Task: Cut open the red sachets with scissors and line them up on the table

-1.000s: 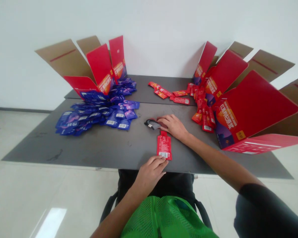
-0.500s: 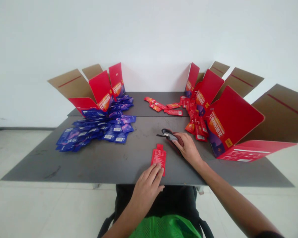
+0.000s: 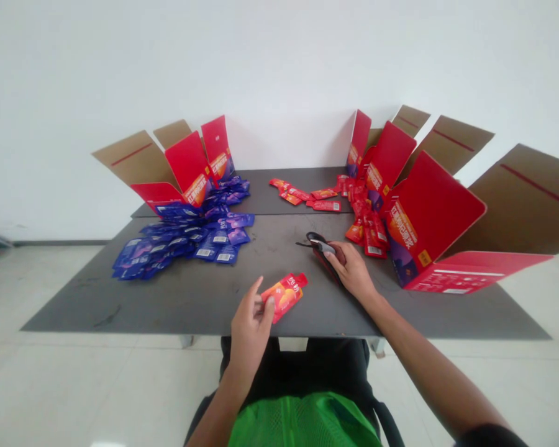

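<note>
My left hand [image 3: 250, 316] pinches a red and orange pouch [image 3: 285, 294] by its lower end and holds it tilted just above the near edge of the dark grey table [image 3: 205, 292]. My right hand [image 3: 354, 270] rests on the table to the right with its fingers closed on a pair of dark red-handled scissors [image 3: 323, 251]. The scissors lie flat, their handle loops pointing away from me.
A heap of blue pouches [image 3: 186, 239] spills from an open red box [image 3: 186, 167] at the left. Red pouches [image 3: 366, 220] spill from open red boxes [image 3: 428, 223] at the right, with a few loose red pouches [image 3: 305, 195] at the back.
My left hand has lifted the red pouch off the table and turned it over, so its orange face shows. My right hand with the scissors has stayed almost in place.
</note>
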`<act>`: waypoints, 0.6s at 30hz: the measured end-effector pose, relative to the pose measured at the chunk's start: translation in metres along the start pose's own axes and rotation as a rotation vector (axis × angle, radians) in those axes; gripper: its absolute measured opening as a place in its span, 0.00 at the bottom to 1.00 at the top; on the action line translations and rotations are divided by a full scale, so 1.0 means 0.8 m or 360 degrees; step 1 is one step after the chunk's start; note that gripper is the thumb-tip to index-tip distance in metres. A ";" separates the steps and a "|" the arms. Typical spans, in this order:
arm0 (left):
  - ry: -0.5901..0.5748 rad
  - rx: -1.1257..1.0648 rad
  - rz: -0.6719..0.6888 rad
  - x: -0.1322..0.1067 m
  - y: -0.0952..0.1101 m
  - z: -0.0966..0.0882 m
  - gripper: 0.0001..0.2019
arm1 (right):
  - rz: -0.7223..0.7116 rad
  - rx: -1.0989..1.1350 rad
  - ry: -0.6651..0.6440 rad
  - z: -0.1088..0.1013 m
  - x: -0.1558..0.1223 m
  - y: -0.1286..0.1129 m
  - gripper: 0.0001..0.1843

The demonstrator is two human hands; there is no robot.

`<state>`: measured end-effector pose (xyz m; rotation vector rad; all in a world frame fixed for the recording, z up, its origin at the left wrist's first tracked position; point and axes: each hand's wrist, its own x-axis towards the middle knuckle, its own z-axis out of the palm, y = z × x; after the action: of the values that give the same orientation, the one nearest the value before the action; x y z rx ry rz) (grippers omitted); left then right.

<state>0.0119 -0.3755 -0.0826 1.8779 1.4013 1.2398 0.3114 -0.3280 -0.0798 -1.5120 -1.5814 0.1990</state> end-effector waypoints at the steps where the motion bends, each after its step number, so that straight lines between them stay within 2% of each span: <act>1: -0.0046 0.0068 0.0019 0.001 -0.003 0.001 0.21 | -0.0003 -0.0003 -0.0004 0.000 0.000 0.000 0.20; 5: -0.0321 0.0515 0.0220 -0.002 -0.005 -0.002 0.17 | -0.0008 -0.0015 -0.0011 0.000 0.000 -0.001 0.20; 8: -0.0410 0.0740 0.0420 -0.010 -0.002 -0.014 0.18 | -0.0001 -0.0043 -0.0017 0.000 -0.001 -0.001 0.20; 14: -0.0522 0.0663 0.0929 -0.034 -0.017 -0.030 0.19 | -0.0048 -0.0081 -0.0007 -0.004 0.005 -0.007 0.19; 18: -0.0557 0.0611 0.1061 -0.043 -0.032 -0.027 0.20 | -0.0236 -0.0061 0.0010 0.001 0.000 -0.055 0.17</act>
<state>-0.0210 -0.4009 -0.1056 2.8140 0.8876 0.8620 0.2794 -0.3380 -0.0511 -1.4161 -1.6926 0.0803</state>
